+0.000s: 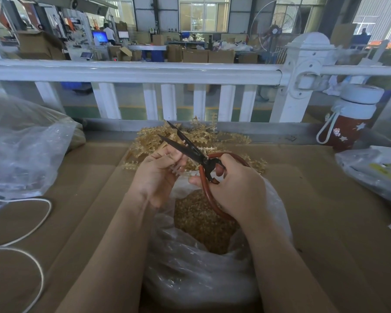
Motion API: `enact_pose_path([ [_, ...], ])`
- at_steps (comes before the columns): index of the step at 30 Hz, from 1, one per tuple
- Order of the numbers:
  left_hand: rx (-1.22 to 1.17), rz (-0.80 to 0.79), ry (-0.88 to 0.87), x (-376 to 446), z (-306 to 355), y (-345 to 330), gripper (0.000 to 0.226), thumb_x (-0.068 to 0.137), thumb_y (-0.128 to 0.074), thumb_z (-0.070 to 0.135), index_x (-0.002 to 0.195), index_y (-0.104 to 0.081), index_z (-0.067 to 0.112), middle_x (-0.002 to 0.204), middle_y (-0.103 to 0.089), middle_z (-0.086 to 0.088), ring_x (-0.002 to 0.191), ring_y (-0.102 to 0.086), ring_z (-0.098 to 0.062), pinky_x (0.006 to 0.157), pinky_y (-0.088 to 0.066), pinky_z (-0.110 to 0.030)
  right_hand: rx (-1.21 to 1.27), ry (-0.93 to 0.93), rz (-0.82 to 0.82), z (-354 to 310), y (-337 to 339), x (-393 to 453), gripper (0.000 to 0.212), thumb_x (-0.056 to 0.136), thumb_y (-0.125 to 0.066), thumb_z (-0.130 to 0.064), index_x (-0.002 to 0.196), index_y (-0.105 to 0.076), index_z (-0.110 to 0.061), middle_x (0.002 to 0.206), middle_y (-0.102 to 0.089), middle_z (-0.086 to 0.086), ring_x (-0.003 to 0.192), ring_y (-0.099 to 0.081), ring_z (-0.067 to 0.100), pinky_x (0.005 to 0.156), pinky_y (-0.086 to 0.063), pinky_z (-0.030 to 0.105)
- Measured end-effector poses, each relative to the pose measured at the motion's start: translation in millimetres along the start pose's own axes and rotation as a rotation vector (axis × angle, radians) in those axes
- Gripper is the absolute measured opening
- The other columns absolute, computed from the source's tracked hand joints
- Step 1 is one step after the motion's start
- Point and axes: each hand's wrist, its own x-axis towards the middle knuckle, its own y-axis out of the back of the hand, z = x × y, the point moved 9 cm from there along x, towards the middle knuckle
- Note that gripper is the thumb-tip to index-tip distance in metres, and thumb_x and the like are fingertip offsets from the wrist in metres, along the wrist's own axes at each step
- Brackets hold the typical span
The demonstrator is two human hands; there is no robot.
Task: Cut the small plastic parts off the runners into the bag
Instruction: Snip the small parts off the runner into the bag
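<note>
1. Runners: one amber runner (175,170) is pinched in the left hand (158,175), fingers curled round it, directly above the open clear bag (201,263), probably so cut parts drop straight in
2. Scissors (190,150) are gripped by the right hand (237,190), fingers clamped on the red handles, black blades apart and pointing far-left beside the held runner, ready for a snip
3. Small amber parts (203,220) already fill the bag's middle; a pile of uncut runners (196,138) lies just beyond the hands, within easy reach
4. Brown cardboard (325,199) covers the worktop; a white cord (32,222) loops at left, a red bottle (350,123) stands far right
5. Beyond a white railing (145,72) lies a factory floor with boxes
</note>
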Motion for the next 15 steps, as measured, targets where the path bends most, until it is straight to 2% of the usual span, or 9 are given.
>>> enact_pose_path([
  [3,-0.003,-0.014,0.008,-0.4,0.2,-2.6,0.002,0.081,-0.062,0.008,0.081,-0.064,0.008,0.074,-0.060,-0.001,0.066,-0.054,-0.009,0.067,-0.047,-0.019,-0.003,0.009,0.033,-0.1,1.5,-0.6,0.063,0.070,-0.059,-0.084,0.089,-0.063,-0.024,0.075,-0.052,-0.023,0.065,-0.051,0.000,0.057,-0.048,0.020],
  [5,-0.005,-0.022,0.015,-1.3,0.5,-5.4,0.009,0.082,-0.061,0.008,0.076,-0.066,0.011,0.068,-0.059,0.001,0.064,-0.051,-0.010,0.066,-0.043,-0.020,0.008,0.013,0.040,-0.5,1.7,-0.7,0.063,0.070,-0.059,-0.083,0.088,-0.064,-0.022,0.075,-0.055,-0.021,0.065,-0.053,0.002,0.058,-0.051,0.023],
  [10,-0.043,-0.023,0.041,-3.8,0.9,-8.4,0.012,0.083,-0.060,0.007,0.075,-0.066,0.012,0.067,-0.060,0.002,0.062,-0.052,-0.008,0.063,-0.044,-0.018,0.033,0.031,0.057,-2.9,3.6,-1.9,0.061,0.070,-0.059,-0.082,0.086,-0.063,-0.023,0.072,-0.057,-0.018,0.062,-0.055,0.006,0.055,-0.047,0.020],
  [15,-0.071,-0.018,0.048,-4.4,0.6,-8.7,0.010,0.082,-0.060,0.006,0.077,-0.067,0.010,0.069,-0.062,0.001,0.062,-0.055,-0.008,0.063,-0.048,-0.017,0.031,0.043,0.054,-3.4,2.6,-2.2,0.055,0.075,-0.068,-0.074,0.091,-0.067,-0.022,0.076,-0.058,-0.019,0.065,-0.056,0.005,0.059,-0.053,0.025],
])
